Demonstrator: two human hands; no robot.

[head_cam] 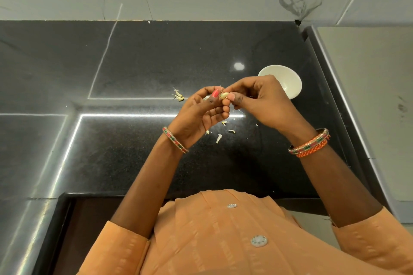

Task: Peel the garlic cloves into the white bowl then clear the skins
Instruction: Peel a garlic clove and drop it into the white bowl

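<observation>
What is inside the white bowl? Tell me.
The visible part of the white bowl looks bare inside, with no cloves showing. The right hand covers its near-left part, so anything there is hidden.

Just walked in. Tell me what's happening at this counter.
A person is peeling garlic. Both hands, left hand and right hand, pinch one garlic clove above the black counter. Loose skins lie on the counter beneath the hands, and more pieces lie further left. The white bowl sits behind the right hand.
</observation>
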